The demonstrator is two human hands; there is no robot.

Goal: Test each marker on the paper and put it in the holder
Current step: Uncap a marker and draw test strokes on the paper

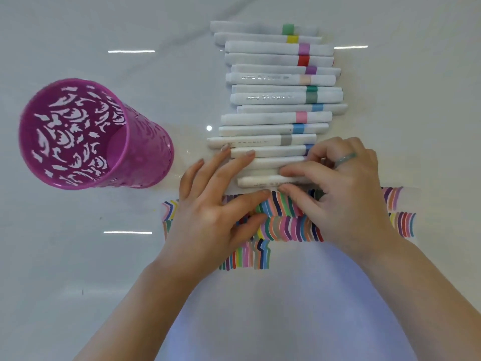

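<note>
Right hand: fingers curled. The thumb and forefinger pinch the nearest marker from its near and far sides, around its middle. The other fingers are bent over the next markers up.
Ring: a pale green band on one finger of the right hand.
Left hand: fingers fairly straight and spread, gripping nothing. Two fingertips rest on the left ends of markers a little further up the row. The forefinger lies along the near edge of the nearest marker, its tip almost meeting the right thumb.
Nearest marker: white, lying crosswise at the near end of the row and just at the far edge of the paper. Only its left end shows; the rest is under the right hand.
Row of markers: white barrels with coloured bands, side by side and touching, running from the hands toward 12 o'clock.
Paper: white sheet at 6 o'clock of the row, under both hands and forearms.
Strokes: short, many-coloured lines in rows along the far part of the paper.
Holder: purple cut-out cup standing at 9 o'clock of the row, well apart from both hands. No marker shows inside it.
Table: glossy white.
</note>
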